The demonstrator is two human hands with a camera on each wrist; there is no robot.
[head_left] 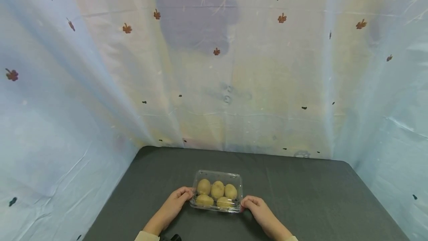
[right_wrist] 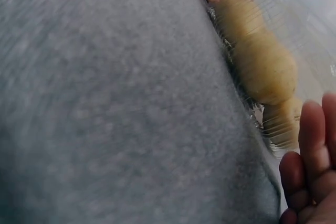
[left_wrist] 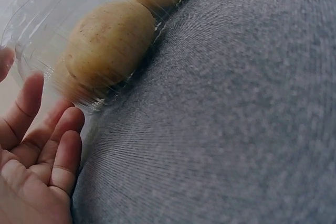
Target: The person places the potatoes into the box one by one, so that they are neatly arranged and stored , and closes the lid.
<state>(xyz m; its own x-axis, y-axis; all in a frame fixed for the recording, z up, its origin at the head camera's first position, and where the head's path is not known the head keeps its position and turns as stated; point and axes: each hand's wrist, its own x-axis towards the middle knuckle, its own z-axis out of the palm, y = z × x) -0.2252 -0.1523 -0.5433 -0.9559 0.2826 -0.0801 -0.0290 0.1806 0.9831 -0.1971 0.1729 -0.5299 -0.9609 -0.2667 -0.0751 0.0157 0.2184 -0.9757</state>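
Note:
A clear plastic clamshell box point(head_left: 217, 176) holds several yellow-brown potatoes point(head_left: 217, 189) and rests on the dark cloth. My left hand point(head_left: 176, 202) pinches the box's left edge with thumb and index finger. In the left wrist view its other fingers point(left_wrist: 67, 161) curl loosely beside the box, near one large potato point(left_wrist: 110, 43). At the front right corner, my right hand point(head_left: 259, 211) pinches the rim between thumb and forefinger. The right wrist view shows its fingers point(right_wrist: 313, 135) beside the plastic wall, potatoes point(right_wrist: 265, 66) behind it.
A dark grey cloth point(head_left: 301, 196) covers the table. Pale printed curtains point(head_left: 267, 84) with leaf shapes hang around its back and sides. Near my left sleeve point(head_left: 147, 236), a small black object point(head_left: 175, 237) shows at the bottom edge.

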